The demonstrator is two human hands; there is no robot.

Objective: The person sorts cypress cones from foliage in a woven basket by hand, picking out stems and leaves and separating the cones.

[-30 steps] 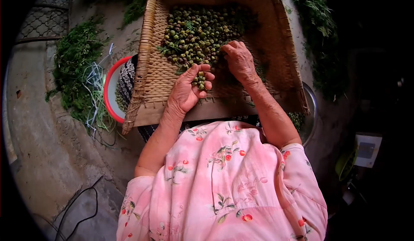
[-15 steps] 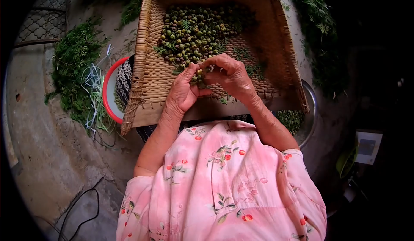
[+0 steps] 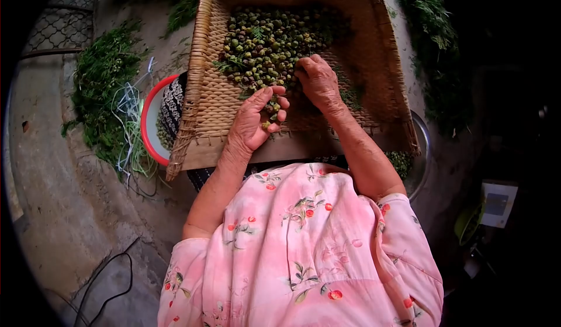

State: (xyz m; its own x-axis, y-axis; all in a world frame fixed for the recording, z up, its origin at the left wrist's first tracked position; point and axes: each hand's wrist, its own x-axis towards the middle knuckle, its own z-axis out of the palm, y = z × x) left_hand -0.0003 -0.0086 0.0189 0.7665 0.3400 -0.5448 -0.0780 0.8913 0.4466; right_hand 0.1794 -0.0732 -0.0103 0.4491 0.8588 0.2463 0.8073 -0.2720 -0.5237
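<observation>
A woven winnowing basket (image 3: 211,113) rests in front of my body, its open side towards me. Small round green-brown cones (image 3: 260,43) are heaped in it, with feathery green sprigs among them. My left hand (image 3: 251,121) is cupped, palm up, over the near part of the basket, its fingers curled around a few green cones (image 3: 272,108). At the right edge of the heap, my right hand (image 3: 320,84) reaches down with its fingers pressed together. Its fingertips are partly hidden, and I cannot make out what is between them.
Left of the basket stands a red-rimmed basin (image 3: 148,129), with pale string (image 3: 130,122) and green sprigs (image 3: 102,87) beside it. A metal basin (image 3: 422,151) shows at the right. More sprigs (image 3: 426,17) lie at the upper right. A black cable (image 3: 111,261) curls across the floor.
My right hand has moved away from my left hand, up and right to the edge of the heap. My left hand has opened slightly, showing the cones in it.
</observation>
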